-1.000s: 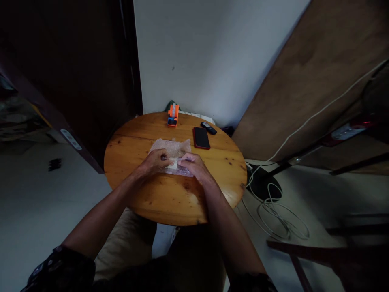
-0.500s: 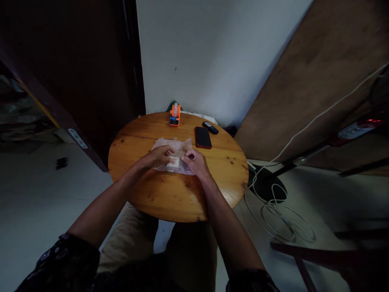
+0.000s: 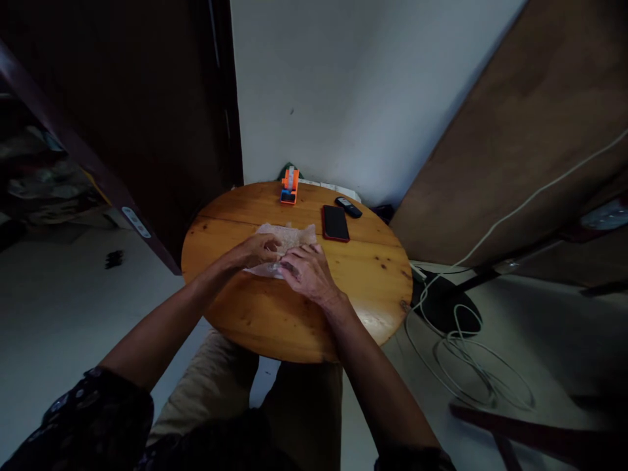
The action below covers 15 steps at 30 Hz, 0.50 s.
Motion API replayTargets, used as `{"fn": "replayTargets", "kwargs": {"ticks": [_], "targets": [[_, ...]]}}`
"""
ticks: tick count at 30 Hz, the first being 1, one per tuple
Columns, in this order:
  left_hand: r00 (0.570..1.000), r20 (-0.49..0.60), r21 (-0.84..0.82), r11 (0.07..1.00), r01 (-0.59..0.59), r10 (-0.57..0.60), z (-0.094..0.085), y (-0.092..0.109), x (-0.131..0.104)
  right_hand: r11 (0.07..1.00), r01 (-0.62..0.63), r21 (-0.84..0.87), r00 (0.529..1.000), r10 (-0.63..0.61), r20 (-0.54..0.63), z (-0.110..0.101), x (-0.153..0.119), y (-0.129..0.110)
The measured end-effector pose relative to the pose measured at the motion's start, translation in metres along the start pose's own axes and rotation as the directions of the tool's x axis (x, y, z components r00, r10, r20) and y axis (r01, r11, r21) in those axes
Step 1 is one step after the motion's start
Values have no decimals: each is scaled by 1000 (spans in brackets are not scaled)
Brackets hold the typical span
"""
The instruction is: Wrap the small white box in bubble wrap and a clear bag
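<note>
A crinkled sheet of clear bubble wrap lies on the round wooden table, under both hands. My left hand rests at the sheet's left side, its fingers curled and closed on the wrap. Across the right part lies my right hand, knuckles up, with its fingers bent over and gripping the folded plastic. Whatever is inside the wrap is hidden by my fingers.
Beyond the wrap stands an orange tape dispenser. To its right are a phone in a red case and a small dark handset. A wall borders the table's far side. A coiled pale cable lies on the floor at right.
My right hand has turned over and moved left across the wrap, folding its right side inward. The small white piece seen on the sheet before is now covered. The view has shifted slightly.
</note>
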<state>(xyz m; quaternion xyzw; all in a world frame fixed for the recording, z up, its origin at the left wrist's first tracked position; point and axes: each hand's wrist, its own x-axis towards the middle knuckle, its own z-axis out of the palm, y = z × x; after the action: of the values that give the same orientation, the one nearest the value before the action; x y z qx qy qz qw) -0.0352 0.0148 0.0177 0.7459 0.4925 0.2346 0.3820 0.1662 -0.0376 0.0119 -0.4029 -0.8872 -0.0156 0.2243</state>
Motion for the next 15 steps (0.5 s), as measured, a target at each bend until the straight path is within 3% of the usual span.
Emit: {"fn": "replayTargets", "kwargs": {"ticks": [3, 6, 11, 15], "targets": [[991, -128, 40, 999, 37, -32, -12, -11, -22, 998, 8, -56, 999, -6, 39, -2, 0, -3], [977, -189, 112, 987, 119, -96, -18, -18, -39, 994, 12, -110, 995, 0, 103, -6, 0, -7], [949, -263, 263, 934, 243, -173, -14, -15, -41, 978, -2, -211, 984, 39, 173, -11, 4, -19], [916, -276, 213, 911, 352, -290, -18, -7, -41, 961, 29, -276, 971, 38, 236, -15, 11, -28]]}}
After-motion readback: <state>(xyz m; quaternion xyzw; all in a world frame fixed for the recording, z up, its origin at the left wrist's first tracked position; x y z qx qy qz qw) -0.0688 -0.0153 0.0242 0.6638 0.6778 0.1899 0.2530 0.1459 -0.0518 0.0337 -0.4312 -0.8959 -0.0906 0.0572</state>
